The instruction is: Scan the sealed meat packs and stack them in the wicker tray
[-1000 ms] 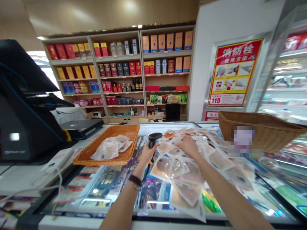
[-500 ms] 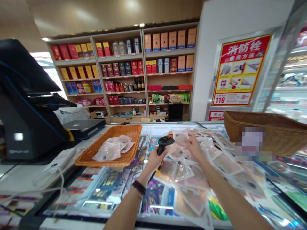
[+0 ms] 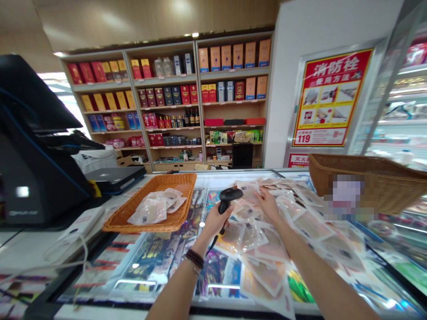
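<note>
My left hand (image 3: pixel 216 218) is wrapped round the handle of a black barcode scanner (image 3: pixel 230 194), whose head points right. A flat clear packet with a printed label (image 3: pixel 248 190) is pinched at its right edge by my right hand (image 3: pixel 267 202), just in front of the scanner's head. Many similar clear packets (image 3: pixel 310 226) lie overlapping on the glass freezer top below and to the right of my hands. Several more packets (image 3: pixel 151 209) lie in an orange-brown wicker basket (image 3: pixel 116 221) left of my hands.
A dark point-of-sale terminal (image 3: pixel 30 169) and a flat black device (image 3: pixel 116 178) stand at left, with a white cable (image 3: pixel 85 253) nearby. A brown basket (image 3: pixel 393 178) stands at right. Shelves of boxed goods (image 3: pixel 171 95) line the back wall. Packaged goods (image 3: pixel 160 255) show through the glass.
The view has shifted slightly. Both hands stay nearly in place, with the scanner still held beside the packet in my right hand.
</note>
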A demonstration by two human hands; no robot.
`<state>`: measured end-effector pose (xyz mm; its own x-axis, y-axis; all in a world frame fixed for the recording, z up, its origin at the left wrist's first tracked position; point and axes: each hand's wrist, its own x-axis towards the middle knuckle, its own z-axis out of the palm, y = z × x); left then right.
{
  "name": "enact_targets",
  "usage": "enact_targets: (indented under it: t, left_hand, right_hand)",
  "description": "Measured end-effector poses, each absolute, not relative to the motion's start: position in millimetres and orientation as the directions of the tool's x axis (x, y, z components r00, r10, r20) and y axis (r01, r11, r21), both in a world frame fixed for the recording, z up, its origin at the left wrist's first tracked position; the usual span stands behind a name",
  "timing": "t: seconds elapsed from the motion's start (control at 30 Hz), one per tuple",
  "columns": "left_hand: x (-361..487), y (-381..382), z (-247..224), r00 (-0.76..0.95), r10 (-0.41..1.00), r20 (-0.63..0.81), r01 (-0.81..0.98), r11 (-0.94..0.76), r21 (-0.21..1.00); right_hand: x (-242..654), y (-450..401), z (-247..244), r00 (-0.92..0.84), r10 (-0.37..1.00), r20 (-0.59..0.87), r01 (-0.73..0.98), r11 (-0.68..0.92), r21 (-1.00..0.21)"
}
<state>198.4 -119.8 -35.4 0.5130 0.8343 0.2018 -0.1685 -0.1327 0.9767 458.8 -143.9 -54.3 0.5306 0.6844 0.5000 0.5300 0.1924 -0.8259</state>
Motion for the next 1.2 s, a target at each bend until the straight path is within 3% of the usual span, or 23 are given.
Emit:
enact_targets:
  t: [0.37,0.63,0.87,1.07,1.2]
  left_hand:
    - [199,-110,-34,0.482,0.848,0.221,-0.171,-0.156,0.973]
    - [151,-79,4,0.266,0.910,0.319,-0.151,-0.287,0.946]
    - [55,-58,31,-0.031,0.932,0.361,-0.093,-0.362,0.927]
    - [-21,-53,32,-0.238,0.898,0.371,0.031,-0.375,0.927]
    - [-54,-54,22,-0.294,0.896,0.331,0.075,-0.324,0.943]
  right_hand:
    - [460,-141,-48,0.548,0.680,0.487,0.527,0.172,-0.832]
    - [456,-100,-25,0.553,0.679,0.483,0.610,0.065,-0.790]
    - [364,-21,6,0.423,0.843,0.331,0.368,0.174,-0.913]
    - [241,31,14,0.358,0.898,0.258,0.350,0.127,-0.928]
    - [176,47,2,0.213,0.958,0.192,0.059,0.184,-0.981]
